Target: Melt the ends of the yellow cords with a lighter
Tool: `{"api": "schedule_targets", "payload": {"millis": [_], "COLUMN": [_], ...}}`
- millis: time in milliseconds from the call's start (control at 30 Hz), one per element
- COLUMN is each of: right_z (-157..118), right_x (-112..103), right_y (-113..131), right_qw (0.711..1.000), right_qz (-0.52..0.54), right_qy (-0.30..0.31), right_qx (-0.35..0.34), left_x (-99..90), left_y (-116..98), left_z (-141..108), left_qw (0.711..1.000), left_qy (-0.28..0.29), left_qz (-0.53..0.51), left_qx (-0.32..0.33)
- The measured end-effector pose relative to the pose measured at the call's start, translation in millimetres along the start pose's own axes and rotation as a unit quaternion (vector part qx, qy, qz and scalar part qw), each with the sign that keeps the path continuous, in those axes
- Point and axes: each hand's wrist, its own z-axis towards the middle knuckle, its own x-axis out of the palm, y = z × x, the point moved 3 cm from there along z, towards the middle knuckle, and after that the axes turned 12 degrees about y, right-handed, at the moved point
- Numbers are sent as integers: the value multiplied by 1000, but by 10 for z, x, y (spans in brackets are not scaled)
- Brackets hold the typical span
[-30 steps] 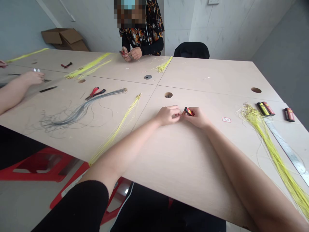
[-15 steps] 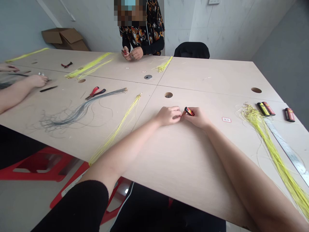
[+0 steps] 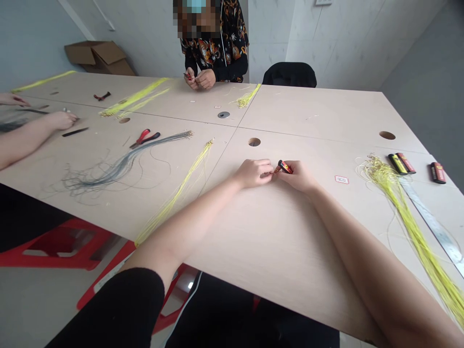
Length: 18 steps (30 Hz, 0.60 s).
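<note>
Both my hands meet above the middle of the wooden table (image 3: 275,227). My right hand (image 3: 295,175) is closed on a small black and red cylinder (image 3: 285,167) with yellow marks. Close beside it, my left hand (image 3: 254,173) is pinched, its fingertips nearly touching those of my right hand; what it holds is too small to make out. A bundle of yellow wires (image 3: 181,186) lies near my left forearm. To the right of my right arm rests a larger yellow bundle (image 3: 409,217), partly over a metal ruler (image 3: 431,220).
Red-handled pliers (image 3: 145,138) and grey wires (image 3: 116,169) lie to the left. Black and red cylinders (image 3: 438,173) stand out at the right. A person (image 3: 213,53) works opposite; another person's hands (image 3: 63,120) are at far left. The table has round holes (image 3: 254,142).
The view has shifted very slightly. My hands keep nearly the same pose, with the black and red cylinder still in my right hand.
</note>
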Motion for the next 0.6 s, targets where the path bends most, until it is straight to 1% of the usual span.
{"api": "schedule_targets", "payload": {"millis": [400, 600], "right_z": [-10, -16], "right_x": [-6, -3], "right_y": [6, 11], "right_qw": [1000, 999], "right_qz": [15, 28], "right_qy": [-1, -4], "right_qx": [-6, -14], "left_x": [-33, -33], "left_y": [-16, -14], "left_z": [-11, -8], "left_qw": [998, 998], "left_qy": [-22, -34], "left_qz": [-57, -58], "left_qx": [-8, 0]}}
